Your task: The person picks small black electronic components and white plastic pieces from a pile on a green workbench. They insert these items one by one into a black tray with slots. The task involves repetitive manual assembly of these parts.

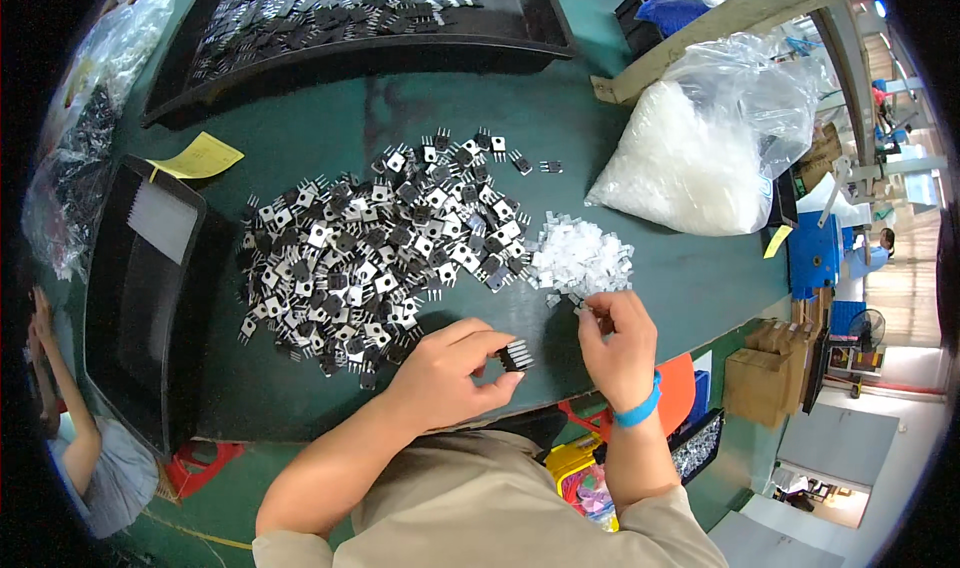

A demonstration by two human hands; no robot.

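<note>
Between the thumb and forefinger of my left hand is a short stack of black transistors, their metal legs pointing right. My right hand, with a blue band at the wrist, has thumb and fingertips pinched together at the near edge of a heap of small translucent white pads. Whatever is in that pinch is too small to make out. Left of the pads spreads a large heap of loose transistors, black bodies with silvery metal backs and legs. A few single ones lie at its far right edge.
At the far side stands a black tray full of transistors. Another black tray at left holds a white ridged piece and a yellow slip. A plastic bag of white pads lies right. Another person's arm shows at far left.
</note>
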